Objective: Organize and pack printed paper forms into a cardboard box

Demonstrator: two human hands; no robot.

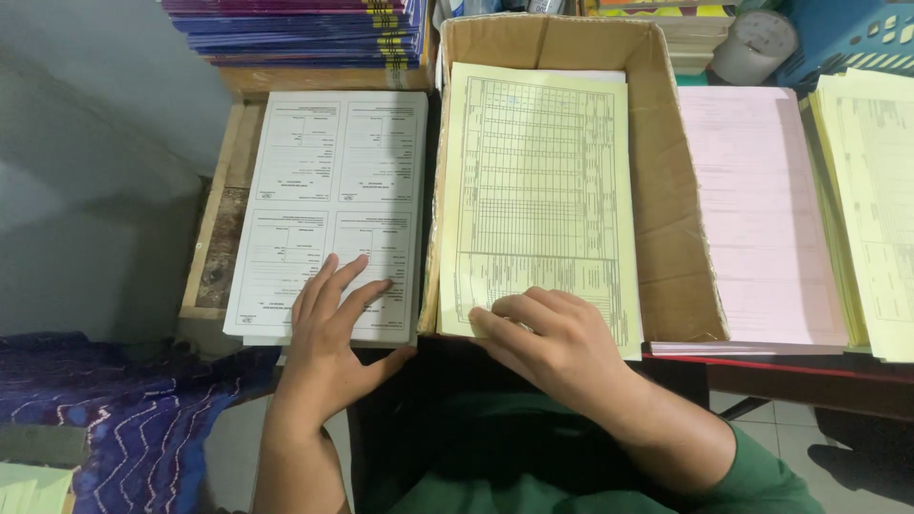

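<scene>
The left hand [328, 333] lies flat, fingers spread, on the near edge of the white form stack [328, 205], with bare wood left of it, while the right hand [552, 343], fingers curled, presses the near edge of the yellow ruled sheets [538, 190] filling the cardboard box [666, 190].

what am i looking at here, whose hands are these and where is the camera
There is no machine: a person works with bare hands, and the one camera sits on their head, looking down. The left hand lies flat on a stack of white printed forms. The right hand rests fingers-down on the near edge of yellow ruled sheets in an open cardboard box. Right of the box lie a pink paper stack and more yellow sheets. Neither hand grips anything.
</scene>
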